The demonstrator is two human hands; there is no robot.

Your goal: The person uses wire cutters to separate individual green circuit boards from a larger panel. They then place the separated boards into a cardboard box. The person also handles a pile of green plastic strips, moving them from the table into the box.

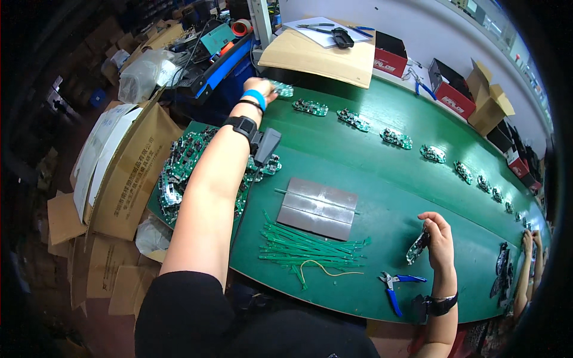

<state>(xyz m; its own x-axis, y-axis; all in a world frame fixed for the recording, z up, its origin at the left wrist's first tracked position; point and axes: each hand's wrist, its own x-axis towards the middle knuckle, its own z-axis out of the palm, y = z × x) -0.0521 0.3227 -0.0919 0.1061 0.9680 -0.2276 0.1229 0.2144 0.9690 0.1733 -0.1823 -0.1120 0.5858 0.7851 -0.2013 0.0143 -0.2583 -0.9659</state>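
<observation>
My left hand (260, 89) is closed on a small green circuit board (281, 89) at the far left end of a row of similar boards. At the right, my right hand (440, 238) grips another green circuit board (418, 247) by its upper end, tilted above the bench. Beneath my left forearm lies a heap of circuit boards (179, 156), partly hidden. Between my arms rests a grey plate (319, 209) with a thin green strip along it. Many green strips (310, 246) and a yellowish cord (331, 273) lie nearer me. Blue-handled cutters (394, 286) lie near my right wrist.
The row of boards (396, 138) curves rightward along the green bench (370, 161). Behind stand a cardboard sheet (286, 56) bearing pliers, red boxes (449, 89) and more pliers (422, 88). Cardboard boxes (128, 173) crowd the left. Another person's hands (528, 250) show at far right.
</observation>
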